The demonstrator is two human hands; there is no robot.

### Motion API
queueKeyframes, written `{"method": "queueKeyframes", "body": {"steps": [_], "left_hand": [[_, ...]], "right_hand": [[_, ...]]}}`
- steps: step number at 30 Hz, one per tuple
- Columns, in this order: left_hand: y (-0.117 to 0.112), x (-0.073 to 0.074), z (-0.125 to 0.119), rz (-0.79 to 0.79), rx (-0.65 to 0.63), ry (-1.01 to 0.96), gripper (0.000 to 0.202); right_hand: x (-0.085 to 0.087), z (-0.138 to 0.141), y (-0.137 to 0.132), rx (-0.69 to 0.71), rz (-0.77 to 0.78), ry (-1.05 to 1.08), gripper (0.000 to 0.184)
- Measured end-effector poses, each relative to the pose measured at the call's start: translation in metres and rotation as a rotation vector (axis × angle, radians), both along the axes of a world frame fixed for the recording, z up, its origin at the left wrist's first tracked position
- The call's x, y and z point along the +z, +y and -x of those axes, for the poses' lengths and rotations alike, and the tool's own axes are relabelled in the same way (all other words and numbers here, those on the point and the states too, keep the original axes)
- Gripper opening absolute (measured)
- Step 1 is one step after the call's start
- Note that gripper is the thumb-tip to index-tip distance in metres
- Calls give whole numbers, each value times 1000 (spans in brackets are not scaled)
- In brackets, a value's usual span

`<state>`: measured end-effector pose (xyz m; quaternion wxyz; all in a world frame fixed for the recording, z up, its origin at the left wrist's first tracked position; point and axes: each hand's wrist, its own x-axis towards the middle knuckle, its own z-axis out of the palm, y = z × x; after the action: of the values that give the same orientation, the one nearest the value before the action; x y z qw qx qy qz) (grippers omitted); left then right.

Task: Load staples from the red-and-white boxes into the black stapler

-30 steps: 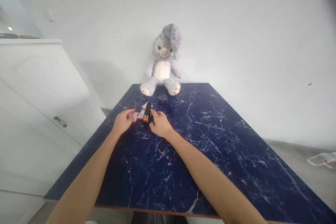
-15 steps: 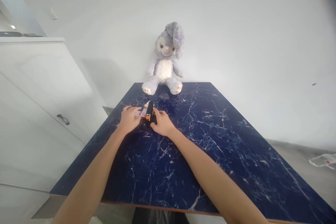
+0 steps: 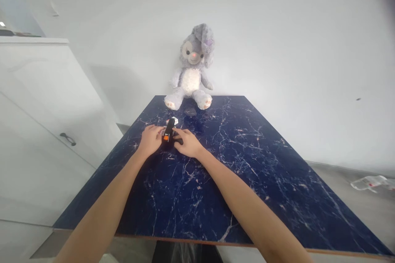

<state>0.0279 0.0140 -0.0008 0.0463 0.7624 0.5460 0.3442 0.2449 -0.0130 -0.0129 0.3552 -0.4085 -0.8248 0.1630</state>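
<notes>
Near the middle of the dark blue table lies a black elongated object with an orange patch at its near end; its exact kind is too small to make out. My right hand grips it from the right, thumb bent low and index finger reaching to its side. On the left, my left hand has its fingers closed at the edge of a small printed card, mostly hidden beside the black object. A white printed piece shows past the black object's far end.
A grey plush rabbit sits against the wall at the table's far edge. A dark round spot or item lies before its feet. The marbled blue table has a white cabinet on its left. Clear plastic lies on the floor at right.
The black object has shifted left toward my left hand and covers more of the card. My right hand has followed it slightly. The view has turned a little.
</notes>
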Motion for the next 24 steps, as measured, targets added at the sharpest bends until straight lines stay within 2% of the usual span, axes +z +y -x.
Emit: {"method": "queueKeyframes", "body": {"steps": [2, 4, 7, 9, 12, 17, 19, 22, 24], "left_hand": [[-4, 7, 0, 11, -42, -24, 43], [-9, 13, -1, 37, -147, -20, 50], [-16, 16, -2, 23, -271, 69, 80], [-16, 13, 0, 7, -253, 140, 99], [-10, 5, 9, 36, -185, 201, 102], [3, -3, 20, 43, -162, 237, 103], [5, -4, 19, 52, -148, 260, 106], [5, -3, 19, 83, -127, 303, 109], [4, -1, 21, 102, -114, 335, 112]], "right_hand": [[0, 0, 9, -124, 28, 36, 61], [0, 0, 23, -287, 71, 36, 62], [0, 2, 52, -395, 108, -10, 65], [1, 5, 71, -367, 97, -53, 70], [3, 10, 93, -245, 70, -124, 76], [1, 13, 110, -13, 40, -160, 58], [-2, 13, 112, 16, 40, -163, 58], [-5, 12, 112, 48, 47, -130, 72], [-7, 11, 111, 7, 41, -57, 80]]}}
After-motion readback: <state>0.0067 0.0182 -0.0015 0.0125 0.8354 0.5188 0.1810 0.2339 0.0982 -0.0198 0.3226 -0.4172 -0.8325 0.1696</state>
